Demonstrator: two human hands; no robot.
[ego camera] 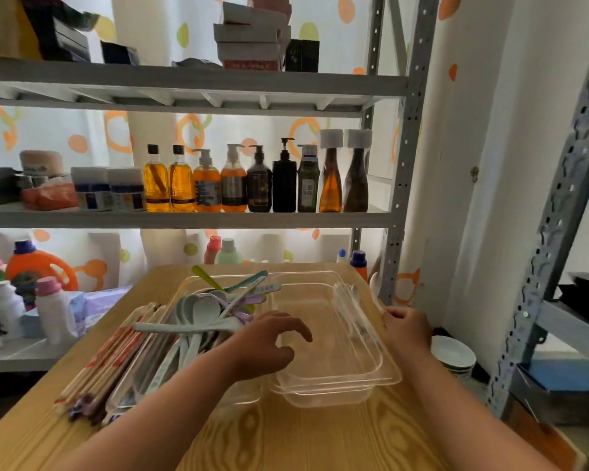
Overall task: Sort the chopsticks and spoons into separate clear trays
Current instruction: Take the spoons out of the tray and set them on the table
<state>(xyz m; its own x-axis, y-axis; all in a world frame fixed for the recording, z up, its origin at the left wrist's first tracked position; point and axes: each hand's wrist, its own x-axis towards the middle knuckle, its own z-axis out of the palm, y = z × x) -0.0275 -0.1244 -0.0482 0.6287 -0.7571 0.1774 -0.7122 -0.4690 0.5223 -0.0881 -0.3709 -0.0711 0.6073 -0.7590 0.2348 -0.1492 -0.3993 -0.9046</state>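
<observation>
A grey metal shelving unit [191,219] fills the upper frame, its middle shelf lined with pump bottles [259,181]. Below it a wooden table [286,436] takes up the lower centre. Two clear trays sit touching on it. The left clear tray [242,397] is heaped with pastel spoons [204,311], handles crossing every way. The right clear tray [337,385] looks bare, apart from some transparent pieces along its right side that I cannot identify. A bundle of paper-sleeved chopsticks [113,358] lies at lower left, along the left tray's outer edge; whether it rests on the rim or on the table is unclear. The left hand [269,341] hovers over the seam between the trays, fingers loosely curled and holding nothing. The right hand [406,326] is at the right tray's far rim, fingers bent over the edge as if gripping it. Judging by this, sorting has barely begun — the chopsticks must still go into the bare tray.
</observation>
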